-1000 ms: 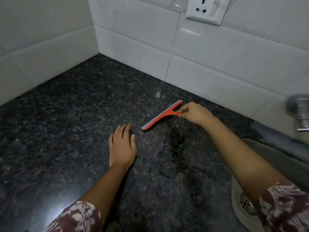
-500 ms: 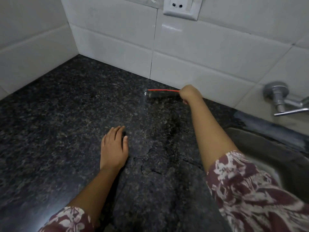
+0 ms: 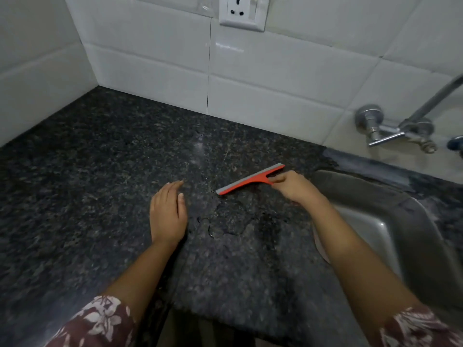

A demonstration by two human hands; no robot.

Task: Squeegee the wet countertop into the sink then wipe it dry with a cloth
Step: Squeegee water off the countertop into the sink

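Observation:
An orange squeegee (image 3: 246, 181) with a grey blade rests its edge on the dark speckled granite countertop (image 3: 100, 186), slanting from lower left to upper right. My right hand (image 3: 294, 187) grips its handle, close to the left rim of the steel sink (image 3: 390, 216). A thin film of water with curved edges (image 3: 225, 221) lies on the stone just below the blade. My left hand (image 3: 168, 212) lies flat on the counter, palm down, fingers together, to the left of the wet patch. No cloth is in view.
White tiled walls meet in a corner at the back left, with a socket plate (image 3: 241, 12) high on the back wall. A chrome tap (image 3: 390, 131) juts from the wall above the sink. The counter's front edge (image 3: 213, 314) runs near my forearms.
Half a second ago the squeegee was at the back wall; my right hand has dragged it forward and right toward the sink. My left hand stayed planted.

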